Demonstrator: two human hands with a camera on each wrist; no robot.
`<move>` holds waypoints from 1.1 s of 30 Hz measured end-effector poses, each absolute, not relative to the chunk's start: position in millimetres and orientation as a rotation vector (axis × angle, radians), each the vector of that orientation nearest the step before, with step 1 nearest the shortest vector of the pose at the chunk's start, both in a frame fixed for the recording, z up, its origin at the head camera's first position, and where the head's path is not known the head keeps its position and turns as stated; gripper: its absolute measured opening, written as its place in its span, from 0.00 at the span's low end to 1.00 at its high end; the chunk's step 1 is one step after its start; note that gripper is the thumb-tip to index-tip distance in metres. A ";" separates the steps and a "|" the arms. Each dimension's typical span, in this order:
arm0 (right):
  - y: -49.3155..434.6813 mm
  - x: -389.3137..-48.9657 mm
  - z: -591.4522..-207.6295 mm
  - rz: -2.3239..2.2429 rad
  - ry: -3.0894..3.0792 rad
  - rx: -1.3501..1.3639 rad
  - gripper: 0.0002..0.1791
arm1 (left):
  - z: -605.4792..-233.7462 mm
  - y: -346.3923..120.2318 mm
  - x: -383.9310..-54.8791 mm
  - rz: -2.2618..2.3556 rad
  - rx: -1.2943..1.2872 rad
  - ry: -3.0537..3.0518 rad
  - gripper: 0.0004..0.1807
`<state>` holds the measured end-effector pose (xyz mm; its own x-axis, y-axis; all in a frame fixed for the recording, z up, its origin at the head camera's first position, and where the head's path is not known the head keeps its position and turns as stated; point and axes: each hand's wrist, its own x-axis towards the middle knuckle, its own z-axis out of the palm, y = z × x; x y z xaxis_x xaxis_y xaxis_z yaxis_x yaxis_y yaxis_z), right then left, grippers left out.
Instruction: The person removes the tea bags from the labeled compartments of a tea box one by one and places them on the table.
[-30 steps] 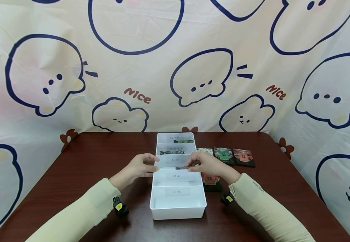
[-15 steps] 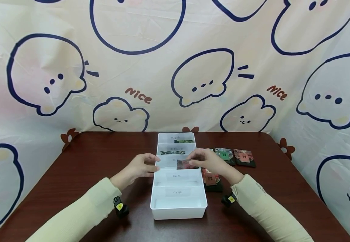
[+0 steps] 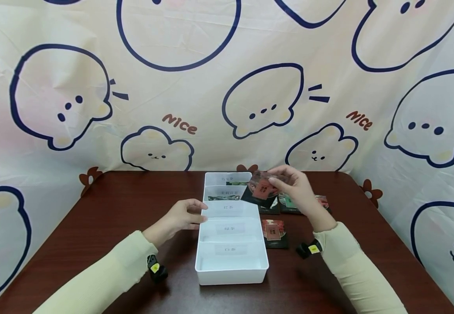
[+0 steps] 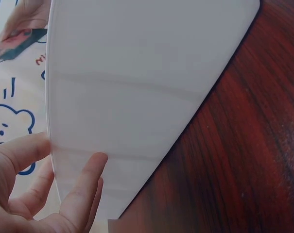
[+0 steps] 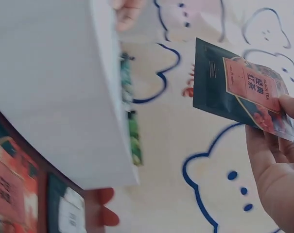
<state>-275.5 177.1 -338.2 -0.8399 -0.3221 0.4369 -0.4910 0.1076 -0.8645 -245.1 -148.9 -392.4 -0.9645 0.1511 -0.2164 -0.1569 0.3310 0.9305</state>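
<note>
My right hand (image 3: 295,187) pinches a dark green tea packet (image 3: 262,189) by one edge between thumb and fingers. It hangs tilted above the right rim of a long white divided box (image 3: 231,276). In the right wrist view, the tea packet (image 5: 239,87) has a red panel reading "BLACK TEA". At the box's left side is my left hand (image 3: 184,213); its thumb and index fingertips touch the rim, and another finger (image 4: 83,189) lies against the outer wall. Edges of a tea packet (image 3: 223,198) show in the second compartment from the back, and of another packet (image 3: 238,183) in the back one.
Right of the box, a red-panelled tea packet (image 3: 274,231) lies on the brown table (image 3: 113,209). Behind it are a green-panelled packet (image 3: 288,203), partly hidden by my hand, and others beside it. Paper labels mark the compartments. A patterned cloth (image 3: 207,100) hangs behind the table.
My right hand has lifted the tea packet out of the middle compartment and carried it up and to the right, turning its face into view. The left hand has stayed at the rim.
</note>
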 end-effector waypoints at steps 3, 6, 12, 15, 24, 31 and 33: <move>189.8 -274.6 -332.6 1.842 -2.223 0.760 0.09 | -391.9 -148.7 -245.3 1.677 -0.009 2.332 0.19; 203.5 -274.2 -332.9 1.846 -2.250 0.713 0.09 | -391.9 -148.8 -245.3 1.679 -0.009 2.330 0.19; 229.7 -274.3 -344.6 1.855 -2.355 0.605 0.12 | -391.9 -149.0 -245.0 1.678 -0.004 2.327 0.20; 241.1 -273.9 -351.3 1.843 -2.422 0.559 0.13 | -391.9 -149.2 -244.9 1.678 -0.001 2.326 0.20; 276.2 -271.1 -373.3 1.702 -2.647 0.486 0.20 | -392.7 -148.5 -245.9 1.682 0.007 2.322 0.20; 295.3 -273.5 -397.3 1.620 -2.814 0.450 0.22 | -391.2 -148.4 -245.0 1.663 -0.003 2.339 0.20; 298.7 -275.0 -403.4 1.618 -2.848 0.435 0.22 | -390.8 -148.5 -245.1 1.664 -0.003 2.338 0.20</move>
